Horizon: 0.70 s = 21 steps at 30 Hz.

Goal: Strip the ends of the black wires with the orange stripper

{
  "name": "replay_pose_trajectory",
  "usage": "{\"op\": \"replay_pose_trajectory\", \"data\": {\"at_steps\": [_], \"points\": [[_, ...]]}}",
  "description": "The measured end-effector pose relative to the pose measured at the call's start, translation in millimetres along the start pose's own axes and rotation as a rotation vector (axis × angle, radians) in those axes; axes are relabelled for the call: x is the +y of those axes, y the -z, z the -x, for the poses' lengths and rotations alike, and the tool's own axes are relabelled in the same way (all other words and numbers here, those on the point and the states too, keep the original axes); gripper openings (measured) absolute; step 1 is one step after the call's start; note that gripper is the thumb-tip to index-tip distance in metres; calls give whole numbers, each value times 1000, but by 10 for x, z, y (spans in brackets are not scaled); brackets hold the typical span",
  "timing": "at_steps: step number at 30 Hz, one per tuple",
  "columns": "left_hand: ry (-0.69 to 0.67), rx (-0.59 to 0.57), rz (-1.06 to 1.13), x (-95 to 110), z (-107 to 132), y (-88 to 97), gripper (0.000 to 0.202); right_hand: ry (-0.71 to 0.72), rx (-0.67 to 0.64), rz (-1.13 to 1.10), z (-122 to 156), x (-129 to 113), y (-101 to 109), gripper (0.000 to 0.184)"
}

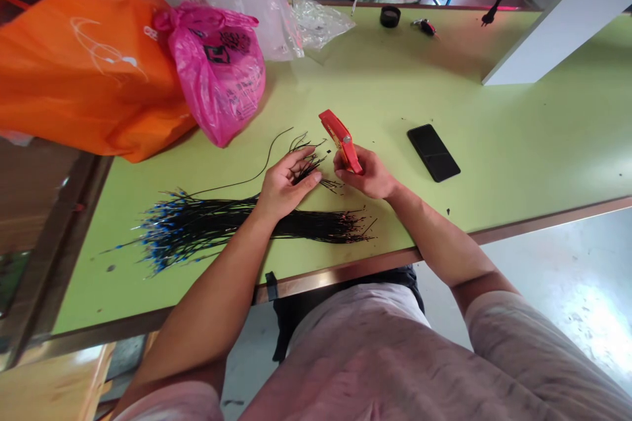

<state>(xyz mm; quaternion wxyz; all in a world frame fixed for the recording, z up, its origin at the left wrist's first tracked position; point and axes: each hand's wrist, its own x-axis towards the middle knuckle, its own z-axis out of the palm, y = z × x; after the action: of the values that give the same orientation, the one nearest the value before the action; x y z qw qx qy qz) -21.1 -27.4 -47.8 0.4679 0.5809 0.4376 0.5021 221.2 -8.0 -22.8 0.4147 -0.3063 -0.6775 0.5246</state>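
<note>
My left hand (pixel 289 183) is curled around a small bunch of thin black wires (pixel 307 171), whose loose ends fan out past the fingers. One long wire trails off to the left from near this bunch. In my right hand (pixel 369 174) is a red wire stripper (pixel 338 131), gripped at its near end and tilted up to the left. The tool is apart from the wires in my left hand. A thick bundle of black wires (pixel 316 225) lies along the table under my left wrist. Its left ends carry blue sleeves (pixel 160 230) with bare metallic tips.
On the green table (pixel 474 112) a black phone (pixel 433 152) lies to the right. Orange (pixel 99 66) and pink (pixel 222 79) bags stand at the left. Keys (pixel 425 27), a black round cap (pixel 390 16) and a white post (pixel 543 33) are further back.
</note>
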Motion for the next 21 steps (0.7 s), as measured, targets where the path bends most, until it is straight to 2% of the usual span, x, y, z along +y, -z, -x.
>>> {"op": "replay_pose_trajectory", "data": {"at_steps": [2, 7, 16, 21], "points": [[-12, 18, -19, 3, -2, -7, 65, 3, -31, 14, 1, -26, 5, 27], [-34, 146, -4, 20, -18, -37, 62, -30, -43, 80, 8, -56, -16, 27], [-26, 69, -47, 52, 5, -57, 64, -8, 35, 100, 6, -109, 20, 25], [-54, 122, -42, 37, -15, -62, 62, -16, -17, 80, 3, -125, 31, 27]]}}
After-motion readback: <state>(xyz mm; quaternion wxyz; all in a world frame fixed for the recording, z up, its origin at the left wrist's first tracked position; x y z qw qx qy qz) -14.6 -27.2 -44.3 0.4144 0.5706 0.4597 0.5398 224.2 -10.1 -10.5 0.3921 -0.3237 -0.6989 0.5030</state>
